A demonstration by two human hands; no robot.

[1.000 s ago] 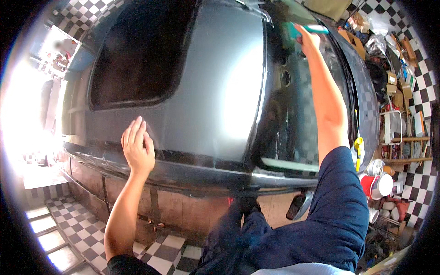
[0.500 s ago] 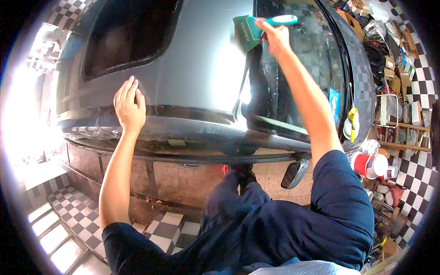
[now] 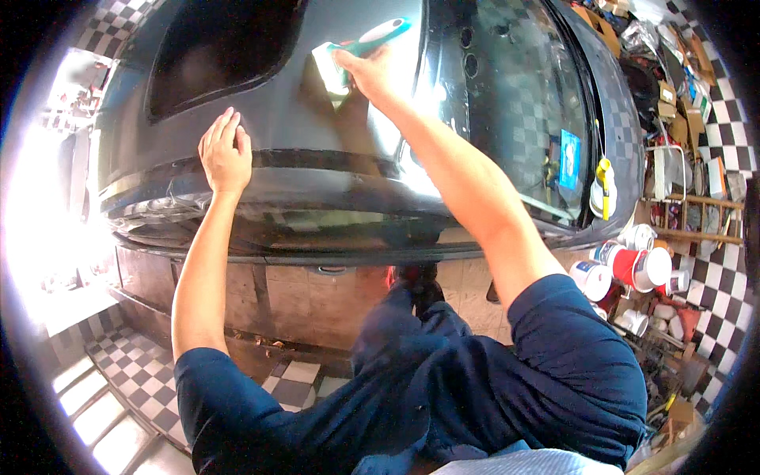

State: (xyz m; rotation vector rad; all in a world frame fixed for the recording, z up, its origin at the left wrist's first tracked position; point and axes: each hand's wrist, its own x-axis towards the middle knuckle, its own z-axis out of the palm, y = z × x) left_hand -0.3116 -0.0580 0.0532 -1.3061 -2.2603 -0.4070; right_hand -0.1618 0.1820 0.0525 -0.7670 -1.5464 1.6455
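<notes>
My right hand (image 3: 369, 75) grips a flat, wide-headed hand tool (image 3: 385, 32) with a teal and white handle. Its head lies over the dark car roof (image 3: 273, 131), washed out by glare; whether it is a brush or a scraper is unclear. My left hand (image 3: 226, 154) rests on the roof near its close edge, fingers stretched out and holding nothing. Ahead of that hand is a black roof window (image 3: 222, 59). Right of the tool, the windshield (image 3: 514, 103) shows reflections and a blue sticker (image 3: 569, 158).
A yellow-handled item (image 3: 605, 186) hangs by the windshield's right edge. White and red buckets (image 3: 625, 265) stand on the right, with a wooden ladder-like frame (image 3: 697, 218) and cardboard boxes (image 3: 685, 119) beyond. Behind the left arm the floor is checkered tile (image 3: 146, 376).
My right hand has carried the tool left, from the windshield edge onto the roof. My left hand keeps its place on the roof. The view has shifted slightly.
</notes>
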